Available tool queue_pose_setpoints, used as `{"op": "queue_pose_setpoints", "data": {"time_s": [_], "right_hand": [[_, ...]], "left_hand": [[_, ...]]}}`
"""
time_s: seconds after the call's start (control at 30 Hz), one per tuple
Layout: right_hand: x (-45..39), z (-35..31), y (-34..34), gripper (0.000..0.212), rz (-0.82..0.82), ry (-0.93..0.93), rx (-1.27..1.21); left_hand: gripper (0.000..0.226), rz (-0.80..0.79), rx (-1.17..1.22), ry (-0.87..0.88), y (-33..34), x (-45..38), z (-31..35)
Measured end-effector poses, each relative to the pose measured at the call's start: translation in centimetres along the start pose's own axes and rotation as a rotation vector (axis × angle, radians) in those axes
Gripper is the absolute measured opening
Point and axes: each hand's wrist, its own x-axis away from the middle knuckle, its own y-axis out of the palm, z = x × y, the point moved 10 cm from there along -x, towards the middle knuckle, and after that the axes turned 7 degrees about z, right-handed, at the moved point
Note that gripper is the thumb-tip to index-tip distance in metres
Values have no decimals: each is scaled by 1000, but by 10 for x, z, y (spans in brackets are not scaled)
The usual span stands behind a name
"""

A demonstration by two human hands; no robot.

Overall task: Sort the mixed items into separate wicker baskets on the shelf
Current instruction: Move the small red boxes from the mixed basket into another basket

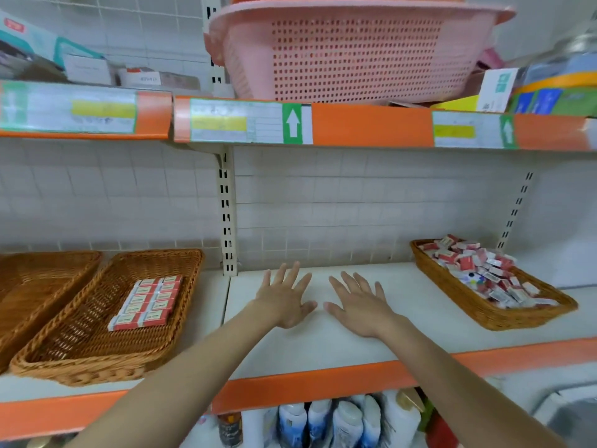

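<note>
Both arms are stretched forward over the white shelf [323, 344]. The left hand [284, 302] and the right hand [361, 305] are laid palm down with fingers straight and spread, thumbs nearly touching; nothing is held by either. Three wicker baskets are seen: a left basket [35, 286] cut by the frame edge, a middle basket [80, 347] and a right basket [494, 315] well apart from the hands. In the middle basket, red boxes [147, 302] are laid in two neat rows (about ten, the print too blurred to be read). In the right basket a loose heap of mixed boxes [481, 270] is piled, too many to be counted. Above, a pink crate [355, 56] is set on the upper shelf, whose edge labels [292, 124] carry white arrows on green.
</note>
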Motion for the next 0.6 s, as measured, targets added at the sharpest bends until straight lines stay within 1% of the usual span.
{"op": "queue_pose_setpoints", "data": {"time_s": [0.23, 0.43, 0.6], "right_hand": [[8, 66, -5, 66, 29, 44, -5], [24, 143, -15, 65, 41, 46, 30], [40, 204, -22, 65, 61, 58, 11]], "left_hand": [[66, 32, 1, 59, -12, -33, 66], [65, 63, 59, 85, -24, -58, 144], [64, 99, 63, 112, -38, -75, 206]]}}
